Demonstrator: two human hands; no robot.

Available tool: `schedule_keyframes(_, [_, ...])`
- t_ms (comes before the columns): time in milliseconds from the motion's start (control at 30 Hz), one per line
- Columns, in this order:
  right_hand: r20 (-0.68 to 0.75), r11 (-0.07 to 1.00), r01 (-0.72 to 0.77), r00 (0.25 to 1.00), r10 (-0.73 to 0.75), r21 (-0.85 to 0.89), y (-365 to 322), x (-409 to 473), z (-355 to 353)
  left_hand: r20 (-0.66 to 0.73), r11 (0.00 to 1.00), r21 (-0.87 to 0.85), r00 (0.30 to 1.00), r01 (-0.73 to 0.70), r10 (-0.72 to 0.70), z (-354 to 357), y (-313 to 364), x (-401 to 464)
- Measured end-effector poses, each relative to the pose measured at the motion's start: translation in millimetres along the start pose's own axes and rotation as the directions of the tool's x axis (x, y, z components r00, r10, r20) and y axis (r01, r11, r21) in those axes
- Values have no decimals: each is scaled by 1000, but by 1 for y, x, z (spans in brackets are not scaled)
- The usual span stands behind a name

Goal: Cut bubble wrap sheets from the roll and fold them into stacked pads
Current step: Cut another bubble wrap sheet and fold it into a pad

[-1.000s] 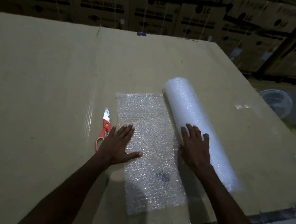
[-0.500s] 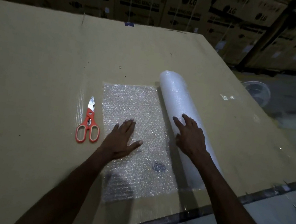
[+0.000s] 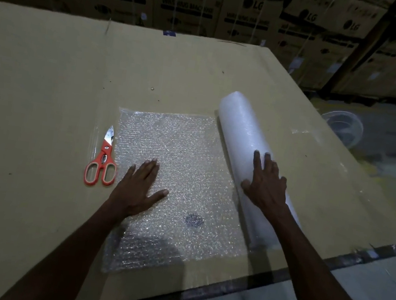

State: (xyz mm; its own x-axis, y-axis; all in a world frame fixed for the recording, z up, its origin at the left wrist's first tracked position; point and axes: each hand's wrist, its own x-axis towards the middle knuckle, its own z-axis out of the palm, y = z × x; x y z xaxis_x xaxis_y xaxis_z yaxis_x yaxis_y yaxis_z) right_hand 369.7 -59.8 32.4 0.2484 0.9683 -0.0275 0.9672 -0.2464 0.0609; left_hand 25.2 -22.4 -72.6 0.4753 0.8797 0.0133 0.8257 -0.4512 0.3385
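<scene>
**Across the cardboard worktop: scissors, flat sheet, roll**

On the cardboard-covered worktop (image 3: 48,76), toward its near edge and left of the middle, lie the orange-handled scissors (image 3: 102,161), blades closed and pointing at the far edge, handles toward the person. Just beside them on the right spreads the unrolled bubble wrap sheet (image 3: 184,163), flat on the cardboard and reaching almost to the near edge; a dark round spot shows through it low down. The left hand (image 3: 138,189) lies palm down on the sheet's left part, fingers straight and together, thumb spread out, gripping nothing. Along the sheet's right side, touching it, runs the bubble wrap roll (image 3: 243,133), lying slantwise with one end toward the far edge and the other at the near edge. The right hand (image 3: 264,185) rests on top of the roll, fingers stretched out over its curve, not closed round it. Beyond the worktop's right edge a clear round container (image 3: 344,128) sits on the floor, and stacked cartons (image 3: 188,2) line the far edge.
</scene>
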Motion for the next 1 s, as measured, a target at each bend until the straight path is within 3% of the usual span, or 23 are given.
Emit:
schedule_keyframes(167, [-88,999,-29,996,32,42,11,6,1,-8,1000,12,1000,8,-8,-3,-12,-9])
schedule_keyframes(300, [9,1000,-1,1000,1,8,23,8,11,-22,999,40,1000,5,-5,-6,-26,-17])
schedule_keyframes(633, [-28,997,26,999,-28,-74,8,9,16,13,1000,11,1000,9,-9,-11,-26,-18])
schedule_keyframes(767, [-143,990,139,981,-133,34,-33,7,8,-114,996,-69,992,53,-61,-23,-34,-37])
schedule_keyframes(900, [-130,931,298,953,-275,213,-105,-5,6,-230,988,-55,961,147,-156,-38,-61,-67])
schedule_keyframes(1000, [-109,841,403,914,-391,360,-166,-24,7,-219,959,-70,933,275,-284,-45,-89,-92])
